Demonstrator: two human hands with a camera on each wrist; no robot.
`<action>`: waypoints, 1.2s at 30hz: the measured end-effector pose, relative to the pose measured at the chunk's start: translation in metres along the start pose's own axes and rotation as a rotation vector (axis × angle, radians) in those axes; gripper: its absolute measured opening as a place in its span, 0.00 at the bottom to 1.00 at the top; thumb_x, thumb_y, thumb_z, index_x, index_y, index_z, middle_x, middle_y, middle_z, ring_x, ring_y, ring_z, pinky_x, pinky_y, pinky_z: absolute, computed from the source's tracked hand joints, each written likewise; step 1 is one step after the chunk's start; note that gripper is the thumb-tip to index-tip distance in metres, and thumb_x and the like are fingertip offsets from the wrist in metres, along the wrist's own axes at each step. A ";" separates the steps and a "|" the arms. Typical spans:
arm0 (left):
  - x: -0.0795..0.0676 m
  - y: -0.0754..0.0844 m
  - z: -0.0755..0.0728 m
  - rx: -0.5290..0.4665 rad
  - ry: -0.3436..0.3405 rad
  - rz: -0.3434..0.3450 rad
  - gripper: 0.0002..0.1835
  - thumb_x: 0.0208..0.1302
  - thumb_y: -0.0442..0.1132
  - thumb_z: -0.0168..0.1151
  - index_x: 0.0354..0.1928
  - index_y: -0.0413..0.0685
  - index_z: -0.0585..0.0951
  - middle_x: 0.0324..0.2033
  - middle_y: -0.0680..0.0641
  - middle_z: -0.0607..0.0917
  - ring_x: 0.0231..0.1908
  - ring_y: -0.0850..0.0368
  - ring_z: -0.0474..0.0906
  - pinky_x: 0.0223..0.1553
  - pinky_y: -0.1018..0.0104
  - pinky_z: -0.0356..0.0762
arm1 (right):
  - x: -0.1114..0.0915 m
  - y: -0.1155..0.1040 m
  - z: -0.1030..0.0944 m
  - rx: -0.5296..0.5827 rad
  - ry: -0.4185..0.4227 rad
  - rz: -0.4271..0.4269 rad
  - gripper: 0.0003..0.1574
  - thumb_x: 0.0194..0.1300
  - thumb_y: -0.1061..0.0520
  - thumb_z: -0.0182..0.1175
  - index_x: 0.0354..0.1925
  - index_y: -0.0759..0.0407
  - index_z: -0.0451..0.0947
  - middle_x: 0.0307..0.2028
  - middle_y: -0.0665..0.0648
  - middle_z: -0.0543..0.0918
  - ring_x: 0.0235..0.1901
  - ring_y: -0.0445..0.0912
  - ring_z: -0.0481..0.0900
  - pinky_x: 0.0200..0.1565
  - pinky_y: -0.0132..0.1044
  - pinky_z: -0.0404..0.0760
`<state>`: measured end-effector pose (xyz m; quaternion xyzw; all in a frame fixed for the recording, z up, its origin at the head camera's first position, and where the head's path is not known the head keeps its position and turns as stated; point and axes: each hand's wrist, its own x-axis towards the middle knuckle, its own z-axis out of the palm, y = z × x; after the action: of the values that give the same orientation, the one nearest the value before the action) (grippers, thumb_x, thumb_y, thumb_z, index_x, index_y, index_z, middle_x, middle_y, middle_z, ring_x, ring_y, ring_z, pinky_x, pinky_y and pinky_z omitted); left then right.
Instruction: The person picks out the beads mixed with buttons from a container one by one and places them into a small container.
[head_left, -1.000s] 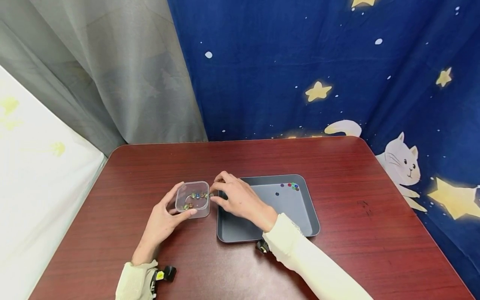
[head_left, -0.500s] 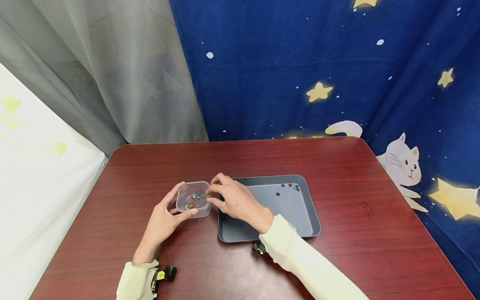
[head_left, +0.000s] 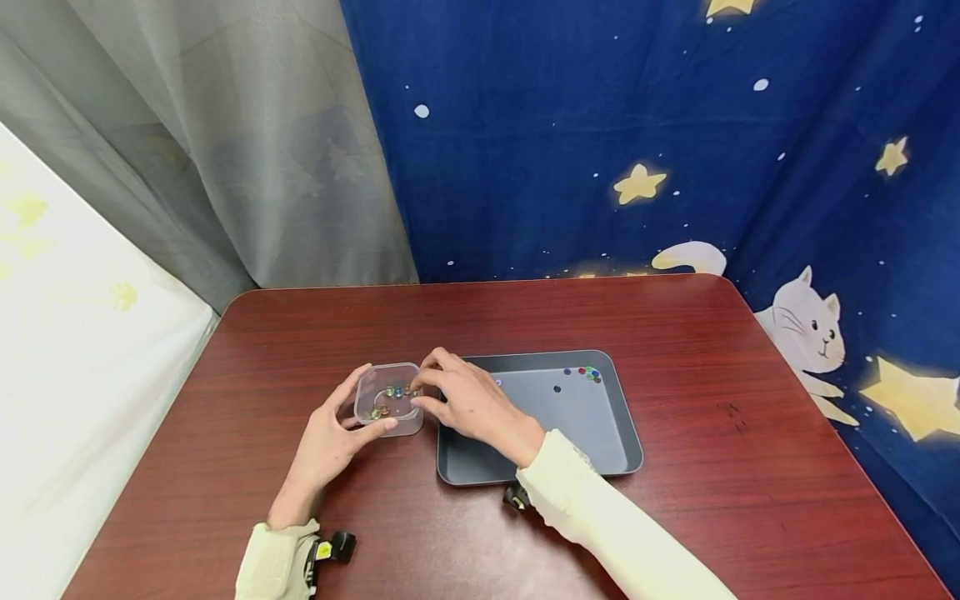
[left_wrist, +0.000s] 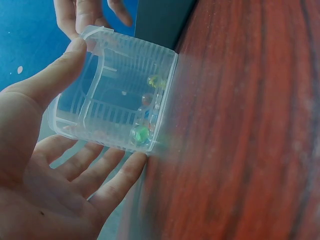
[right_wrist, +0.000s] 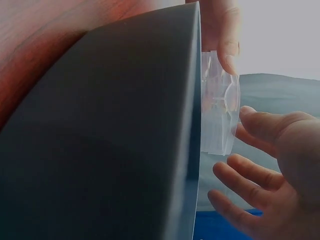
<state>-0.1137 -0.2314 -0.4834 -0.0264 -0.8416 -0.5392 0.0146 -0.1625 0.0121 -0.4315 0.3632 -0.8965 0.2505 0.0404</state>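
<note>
A small clear plastic box (head_left: 386, 427) with several coloured glass marbles (head_left: 399, 391) inside sits just left of the dark grey tray. My left hand (head_left: 327, 437) grips it, thumb on the near side and fingers around the far left; the left wrist view shows the marbles (left_wrist: 141, 133) lying on the box's bottom. At the box's right rim is my right hand (head_left: 474, 402), its thumb and index fingertips over the opening. Whether a marble is between those fingertips is hidden. Its other fingers are loosely bent in the right wrist view.
The grey tray (head_left: 577, 429) lies under my right forearm. Several coloured marbles (head_left: 588, 373) cluster in its far right corner, with a dark one (head_left: 557, 389) apart from them. Both stand on a reddish-brown table (head_left: 697, 400), with curtains behind.
My right hand has moved slightly left, from beside the box's right edge to over its rim, then stayed almost still. The left hand keeps its grip on the box.
</note>
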 end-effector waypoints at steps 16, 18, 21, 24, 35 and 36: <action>0.000 0.001 -0.002 0.006 -0.005 -0.007 0.48 0.59 0.46 0.80 0.79 0.70 0.64 0.68 0.41 0.79 0.56 0.44 0.83 0.48 0.78 0.82 | 0.000 -0.002 0.003 -0.001 0.010 0.008 0.12 0.73 0.46 0.66 0.52 0.45 0.87 0.53 0.47 0.78 0.44 0.41 0.81 0.45 0.36 0.81; 0.000 0.001 -0.002 0.003 -0.008 -0.012 0.48 0.59 0.47 0.80 0.79 0.70 0.64 0.68 0.41 0.79 0.56 0.44 0.83 0.48 0.78 0.82 | 0.000 -0.002 0.002 0.003 0.002 0.009 0.13 0.74 0.45 0.65 0.53 0.45 0.86 0.53 0.48 0.78 0.44 0.41 0.80 0.46 0.36 0.80; 0.000 0.002 -0.003 -0.005 -0.015 -0.013 0.49 0.60 0.46 0.79 0.79 0.70 0.63 0.66 0.41 0.79 0.55 0.44 0.84 0.47 0.77 0.82 | -0.003 -0.002 -0.001 0.003 -0.012 0.027 0.15 0.74 0.44 0.64 0.55 0.45 0.86 0.54 0.48 0.78 0.45 0.42 0.80 0.48 0.38 0.81; 0.000 0.001 -0.003 -0.005 -0.021 -0.001 0.49 0.60 0.44 0.79 0.80 0.70 0.62 0.66 0.40 0.79 0.54 0.45 0.84 0.48 0.78 0.82 | -0.005 0.001 -0.005 0.005 -0.026 0.069 0.18 0.75 0.43 0.63 0.58 0.45 0.84 0.55 0.47 0.78 0.48 0.43 0.80 0.53 0.42 0.81; -0.002 0.007 -0.005 0.051 -0.046 0.055 0.56 0.62 0.43 0.77 0.84 0.67 0.50 0.67 0.38 0.76 0.52 0.45 0.85 0.46 0.77 0.80 | -0.019 0.020 -0.030 0.038 0.017 0.188 0.22 0.74 0.42 0.64 0.61 0.48 0.83 0.56 0.51 0.79 0.54 0.47 0.79 0.60 0.49 0.76; -0.002 0.008 -0.005 0.080 -0.043 0.064 0.57 0.62 0.44 0.77 0.84 0.65 0.50 0.68 0.38 0.75 0.54 0.46 0.83 0.48 0.77 0.79 | -0.021 0.022 -0.033 0.037 0.025 0.198 0.23 0.74 0.42 0.65 0.61 0.48 0.82 0.56 0.51 0.79 0.55 0.48 0.80 0.60 0.49 0.76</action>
<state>-0.1109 -0.2322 -0.4742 -0.0642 -0.8614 -0.5037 0.0145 -0.1658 0.0545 -0.4173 0.2702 -0.9226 0.2746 0.0200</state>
